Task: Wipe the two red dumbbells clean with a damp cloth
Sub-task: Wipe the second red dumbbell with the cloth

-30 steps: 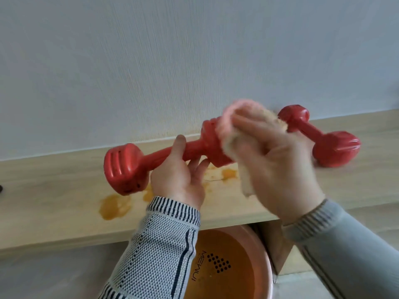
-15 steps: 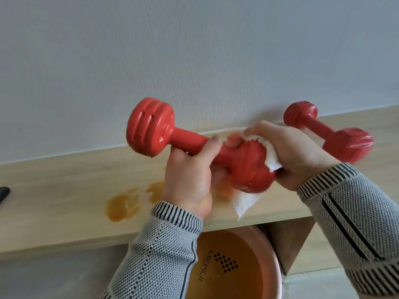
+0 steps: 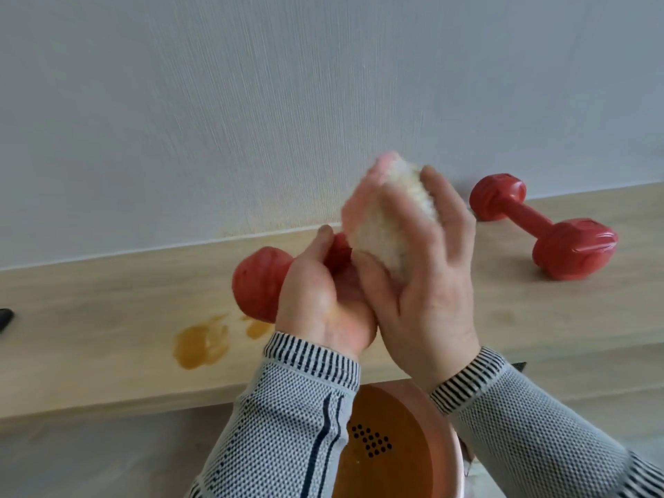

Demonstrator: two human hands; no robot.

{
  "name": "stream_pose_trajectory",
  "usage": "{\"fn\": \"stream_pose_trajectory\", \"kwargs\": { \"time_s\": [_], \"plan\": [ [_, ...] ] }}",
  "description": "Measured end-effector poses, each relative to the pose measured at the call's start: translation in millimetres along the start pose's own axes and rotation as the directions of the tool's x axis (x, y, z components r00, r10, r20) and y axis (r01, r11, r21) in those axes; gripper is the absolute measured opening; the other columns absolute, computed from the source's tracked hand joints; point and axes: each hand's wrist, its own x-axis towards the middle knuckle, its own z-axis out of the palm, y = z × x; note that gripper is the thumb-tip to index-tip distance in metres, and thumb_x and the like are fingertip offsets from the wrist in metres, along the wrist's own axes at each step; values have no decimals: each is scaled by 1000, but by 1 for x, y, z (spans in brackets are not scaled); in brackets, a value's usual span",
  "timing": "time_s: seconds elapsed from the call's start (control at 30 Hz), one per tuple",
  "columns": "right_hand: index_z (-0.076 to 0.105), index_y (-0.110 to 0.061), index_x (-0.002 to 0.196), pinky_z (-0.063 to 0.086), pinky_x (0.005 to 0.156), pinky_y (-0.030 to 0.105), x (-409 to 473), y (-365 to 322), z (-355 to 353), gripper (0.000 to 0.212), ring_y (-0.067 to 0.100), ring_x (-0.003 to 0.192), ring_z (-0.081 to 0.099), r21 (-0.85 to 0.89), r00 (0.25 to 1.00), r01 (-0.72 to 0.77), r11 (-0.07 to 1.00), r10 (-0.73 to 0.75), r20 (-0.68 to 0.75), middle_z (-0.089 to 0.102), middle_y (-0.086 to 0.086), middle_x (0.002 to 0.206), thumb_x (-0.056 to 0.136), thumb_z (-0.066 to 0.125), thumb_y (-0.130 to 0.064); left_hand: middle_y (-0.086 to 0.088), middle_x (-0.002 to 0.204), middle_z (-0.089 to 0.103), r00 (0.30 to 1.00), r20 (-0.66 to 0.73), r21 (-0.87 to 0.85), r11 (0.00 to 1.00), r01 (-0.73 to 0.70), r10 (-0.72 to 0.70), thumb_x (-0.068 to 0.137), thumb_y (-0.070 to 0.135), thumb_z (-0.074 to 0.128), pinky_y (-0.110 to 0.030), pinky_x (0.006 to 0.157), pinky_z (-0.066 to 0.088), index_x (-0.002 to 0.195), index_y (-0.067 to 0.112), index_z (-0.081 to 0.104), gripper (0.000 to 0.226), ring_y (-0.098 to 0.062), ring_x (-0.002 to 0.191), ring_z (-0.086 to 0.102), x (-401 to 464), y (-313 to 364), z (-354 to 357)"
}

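Red dumbbell point(image 3: 257, 287) is tilting up from the shelf point(image 3: 107, 303), far head under my cloth point(image 3: 386, 224). Left hand point(image 3: 323, 303) is gripping its handle; right hand point(image 3: 424, 282) is cupping cloth over the head. Second dumbbell point(image 3: 546, 230) is lying rightward, nearer my right hand.

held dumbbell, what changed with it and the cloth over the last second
The held dumbbell was swung round in the left hand: its free end rose, then dropped low toward the shelf. The right hand kept the cloth wrapped on the other end, which now points up and is hidden. Unchanged: left hand's grip on the handle, second dumbbell lying on the shelf, orange stains, basin below.
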Motion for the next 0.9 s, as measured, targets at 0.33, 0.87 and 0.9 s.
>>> {"fn": "stream_pose_trajectory", "kwargs": {
  "time_s": [0.33,0.87,0.9],
  "plan": [
    [72,-17,81,56,71,25,45,-1,-23,17,11,79,71,741,613,-670,35,588,527,74,2,81,84,60,-28,-11,80,73,995,98,117,993,22,-34,87,13,58,-27,61,61,91,1,66,15,-18,70,72,11,16,-8],
    [71,-21,96,42,88,37,8,10,-7,29,25,94,53,-287,894,120,950,23,448,59,1,90,79,48,-23,-9,71,67,872,78,646,642,-413,483,89,8,67,-28,51,52,99,-9,60,21,-21,62,66,20,12,-13],
    [69,-21,92,41,85,31,14,10,-8,23,23,90,54,-248,908,-25,968,126,400,59,-1,88,80,49,-21,-13,78,70,876,107,659,626,-417,470,88,10,67,-34,55,57,101,-10,59,24,-25,69,70,19,13,-13]
  ]
}}
